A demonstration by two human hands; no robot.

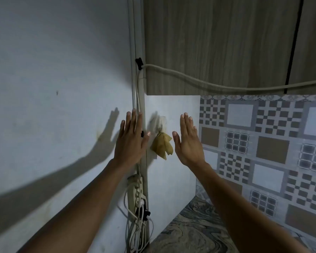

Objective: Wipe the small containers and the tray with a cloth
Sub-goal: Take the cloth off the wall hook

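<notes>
Your left hand (pixel 130 143) and right hand (pixel 188 143) are both raised with fingers straight and held together (neither grips anything), and the yellow cloth (pixel 161 146) hangs on the white wall (pixel 173 106) between them, near your left thumb, above the power strip (pixel 136 194).

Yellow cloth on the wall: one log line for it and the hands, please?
cloth: hanging on wall, between hands, not held | left hand: open | right hand: open | containers, tray: not in view
</notes>
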